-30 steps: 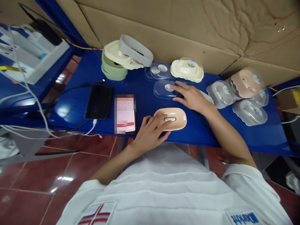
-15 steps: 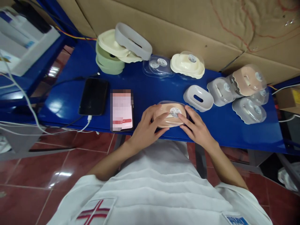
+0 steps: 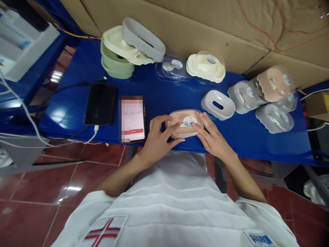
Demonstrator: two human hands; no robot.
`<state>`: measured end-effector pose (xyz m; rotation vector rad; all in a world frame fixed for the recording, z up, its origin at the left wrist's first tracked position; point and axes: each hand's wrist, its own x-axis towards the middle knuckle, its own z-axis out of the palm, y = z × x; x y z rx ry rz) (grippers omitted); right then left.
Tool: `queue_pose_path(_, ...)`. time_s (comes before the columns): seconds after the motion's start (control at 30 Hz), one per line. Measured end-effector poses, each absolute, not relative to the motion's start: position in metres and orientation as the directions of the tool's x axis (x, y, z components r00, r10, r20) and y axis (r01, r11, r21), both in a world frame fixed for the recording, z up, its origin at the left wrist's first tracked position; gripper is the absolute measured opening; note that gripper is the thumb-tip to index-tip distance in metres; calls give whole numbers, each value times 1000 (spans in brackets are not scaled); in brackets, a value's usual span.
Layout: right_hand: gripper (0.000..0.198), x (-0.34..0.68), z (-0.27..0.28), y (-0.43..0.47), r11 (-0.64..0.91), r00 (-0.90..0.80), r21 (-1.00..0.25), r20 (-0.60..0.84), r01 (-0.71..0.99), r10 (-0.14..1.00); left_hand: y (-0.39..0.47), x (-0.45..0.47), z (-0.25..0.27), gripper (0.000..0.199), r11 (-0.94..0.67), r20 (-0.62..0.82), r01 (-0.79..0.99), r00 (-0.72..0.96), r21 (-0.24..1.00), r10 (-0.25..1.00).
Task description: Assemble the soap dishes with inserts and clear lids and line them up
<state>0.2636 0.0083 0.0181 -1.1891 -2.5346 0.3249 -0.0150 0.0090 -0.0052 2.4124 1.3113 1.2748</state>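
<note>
A pink oval soap dish (image 3: pixel 180 118) with a clear plastic lid (image 3: pixel 190 120) over it sits near the front edge of the blue table (image 3: pixel 159 92). My left hand (image 3: pixel 159 139) grips its left side, fingers on the lid's top and front. My right hand (image 3: pixel 212 135) presses on the right side of the lid, fingertips by the round sticker. Both hands hold the covered dish against the table.
Two phones (image 3: pixel 100 103) (image 3: pixel 132 118) lie left of the dish. A grey dish base (image 3: pixel 218 104) stands to its right, with several lidded dishes (image 3: pixel 272 87) beyond. A stack of dish bases (image 3: pixel 123 51), clear lids (image 3: pixel 172 67) and a cream lidded dish (image 3: pixel 205 68) line the cardboard wall.
My right hand picked a clear lid from the middle of the table and brought it down over the pink dish. Both hands now press it on.
</note>
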Motion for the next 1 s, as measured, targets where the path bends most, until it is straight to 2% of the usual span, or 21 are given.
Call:
queue_pose_path(0.27, 86, 258, 20, 6, 660, -609, -320, 255, 680, 751, 9, -14, -3, 48, -656, 680, 659, 291, 367, 673)
queue_pose_path(0.53, 82, 258, 20, 7, 630, -580, -356, 249, 690, 776, 9, -13, -4, 54, -592, 547, 593, 284, 545, 788)
queue_pose_path(0.87, 84, 257, 17, 7, 600, -558, -344, 223, 722, 799, 10, -13, -5, 58, -578, 521, 579, 286, 574, 804)
queue_pose_path(1.0, 76, 257, 19, 8, 622, -567, -350, 257, 700, 783, 10, -13, -4, 55, -588, 523, 569, 297, 575, 799)
